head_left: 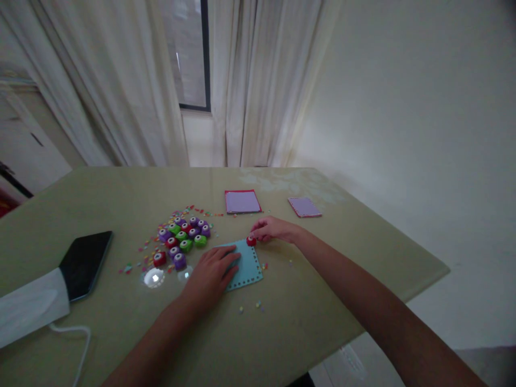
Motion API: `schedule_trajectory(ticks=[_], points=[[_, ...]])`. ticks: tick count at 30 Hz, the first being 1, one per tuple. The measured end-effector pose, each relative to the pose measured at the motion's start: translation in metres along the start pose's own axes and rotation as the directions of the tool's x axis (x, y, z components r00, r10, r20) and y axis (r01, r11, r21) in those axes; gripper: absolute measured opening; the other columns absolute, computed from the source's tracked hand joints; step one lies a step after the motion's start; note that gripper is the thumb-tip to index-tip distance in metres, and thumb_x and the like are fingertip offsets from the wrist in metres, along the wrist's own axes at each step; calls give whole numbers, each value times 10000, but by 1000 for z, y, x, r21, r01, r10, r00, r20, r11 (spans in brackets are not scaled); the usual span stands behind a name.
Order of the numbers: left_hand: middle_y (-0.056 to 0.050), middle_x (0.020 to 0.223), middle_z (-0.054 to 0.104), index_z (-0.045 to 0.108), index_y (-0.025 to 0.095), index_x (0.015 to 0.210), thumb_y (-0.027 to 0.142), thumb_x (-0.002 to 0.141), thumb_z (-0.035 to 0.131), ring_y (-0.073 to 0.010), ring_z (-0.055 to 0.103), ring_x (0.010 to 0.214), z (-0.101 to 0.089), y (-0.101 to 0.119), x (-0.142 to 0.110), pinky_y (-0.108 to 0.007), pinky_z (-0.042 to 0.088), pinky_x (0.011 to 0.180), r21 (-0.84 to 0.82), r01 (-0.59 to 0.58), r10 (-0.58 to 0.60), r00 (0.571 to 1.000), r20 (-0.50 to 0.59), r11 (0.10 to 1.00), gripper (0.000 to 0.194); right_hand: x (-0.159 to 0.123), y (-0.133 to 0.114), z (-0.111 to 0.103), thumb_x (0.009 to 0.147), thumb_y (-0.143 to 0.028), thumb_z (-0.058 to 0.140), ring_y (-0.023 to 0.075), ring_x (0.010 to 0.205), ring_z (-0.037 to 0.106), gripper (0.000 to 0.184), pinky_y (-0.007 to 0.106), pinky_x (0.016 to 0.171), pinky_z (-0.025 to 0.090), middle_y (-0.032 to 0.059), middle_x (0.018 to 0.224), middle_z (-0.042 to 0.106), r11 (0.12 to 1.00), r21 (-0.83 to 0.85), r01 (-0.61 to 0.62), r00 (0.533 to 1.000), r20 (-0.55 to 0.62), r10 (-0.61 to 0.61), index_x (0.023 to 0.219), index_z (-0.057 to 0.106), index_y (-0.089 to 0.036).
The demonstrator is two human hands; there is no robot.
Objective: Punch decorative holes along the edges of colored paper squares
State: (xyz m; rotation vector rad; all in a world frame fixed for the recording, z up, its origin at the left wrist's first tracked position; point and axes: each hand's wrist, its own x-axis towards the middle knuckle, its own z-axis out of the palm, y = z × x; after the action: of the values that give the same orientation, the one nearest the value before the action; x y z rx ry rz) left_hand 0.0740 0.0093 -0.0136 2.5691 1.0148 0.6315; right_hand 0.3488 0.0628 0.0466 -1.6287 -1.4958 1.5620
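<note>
My left hand (213,270) lies with fingers spread on a light blue sheet (249,264), pressing it to the table. A row of small dark holes runs along the sheet's right and lower edges. At its upper right corner sits a small red craft punch (251,241) with a white round top. The fingers of my right hand (269,229) are closed on this punch. To the left stands a cluster of similar punches in purple (179,261), green (186,245) and red (159,258). Part of the sheet is hidden under my left hand.
Bits of coloured paper (147,248) are scattered around the punches. A purple sheet with a red border (242,202) and a smaller purple one (305,207) lie farther back. On the left are a black tablet (86,262), a white mask-like piece (34,306) and a white cord (86,338).
</note>
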Motion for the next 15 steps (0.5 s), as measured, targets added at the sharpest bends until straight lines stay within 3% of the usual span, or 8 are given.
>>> schedule_trajectory(ticks=[8, 15], points=[[-124, 1487, 670, 723, 219, 1359, 276, 1072, 558, -318, 622, 1357, -3, 5, 2, -565, 475, 1170, -2, 20, -20, 999, 36, 1000, 336, 7, -10, 1, 631, -334, 975, 109, 680, 629, 329, 193, 592, 457, 14, 756, 744, 995, -66, -71, 997, 20, 73, 761, 726, -163], [-90, 1491, 671, 724, 270, 1356, 278, 1062, 594, -307, 620, 1359, 1, 3, 3, -541, 463, 1183, -5, 48, -48, 998, 37, 999, 321, 9, -11, 0, 630, -440, 976, 104, 640, 576, 431, 210, 578, 443, -22, 690, 653, 980, -182, -82, 995, 36, 90, 740, 666, -161]])
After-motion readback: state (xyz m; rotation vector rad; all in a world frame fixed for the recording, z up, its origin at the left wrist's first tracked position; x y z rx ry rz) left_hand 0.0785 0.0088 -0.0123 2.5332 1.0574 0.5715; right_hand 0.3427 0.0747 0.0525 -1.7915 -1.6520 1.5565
